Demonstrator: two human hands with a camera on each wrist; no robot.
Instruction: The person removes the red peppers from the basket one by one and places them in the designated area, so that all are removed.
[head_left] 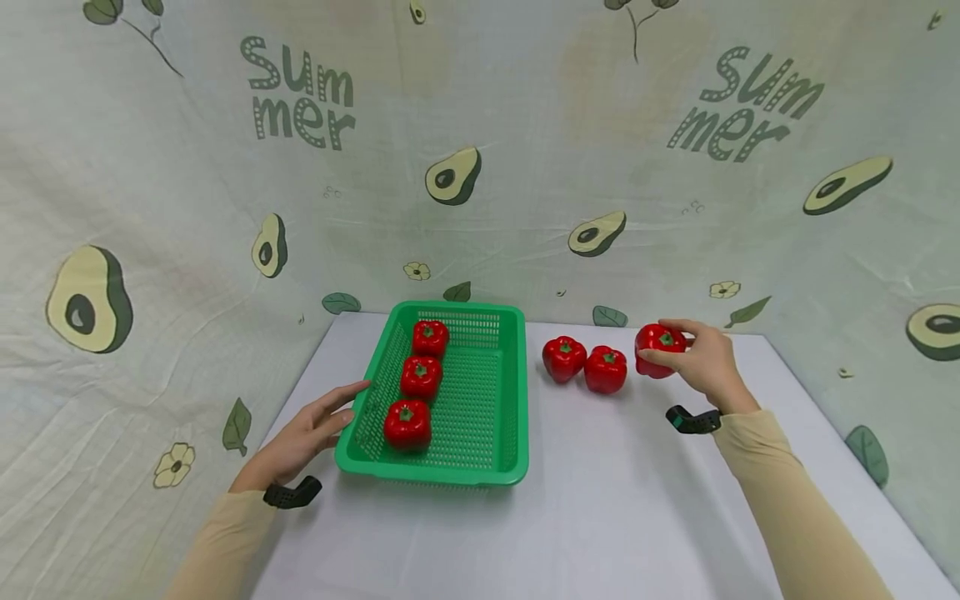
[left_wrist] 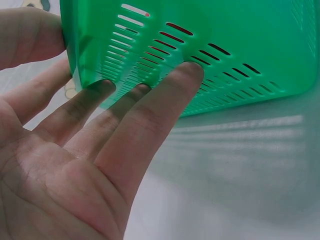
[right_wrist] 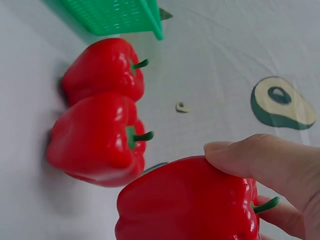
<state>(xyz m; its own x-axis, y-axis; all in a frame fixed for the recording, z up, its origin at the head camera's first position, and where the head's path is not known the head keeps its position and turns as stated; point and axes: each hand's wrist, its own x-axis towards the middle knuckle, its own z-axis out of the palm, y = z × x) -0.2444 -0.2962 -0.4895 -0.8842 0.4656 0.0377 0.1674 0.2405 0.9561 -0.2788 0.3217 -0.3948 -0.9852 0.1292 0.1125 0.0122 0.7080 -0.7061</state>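
Observation:
My right hand (head_left: 708, 362) grips a glossy red bell pepper (head_left: 654, 352) at the right back of the table. In the right wrist view, the thumb lies along the side of this bell pepper (right_wrist: 185, 200), near its green stem. Two more red bell peppers (head_left: 564, 358) (head_left: 604, 370) lie side by side, just left of the held one. My left hand (head_left: 303, 433) holds the left side of a green basket (head_left: 519, 392). Its fingertips touch the slotted outer wall (left_wrist: 240, 30), with the thumb at the rim. Inside the basket, three red bell peppers (head_left: 407, 425) form a row along the left.
Under everything is a white table (head_left: 600, 517). A pale cloth (head_left: 525, 108) printed with avocados and lettering hangs behind it and along both sides. Both wrists wear dark bands (head_left: 292, 492).

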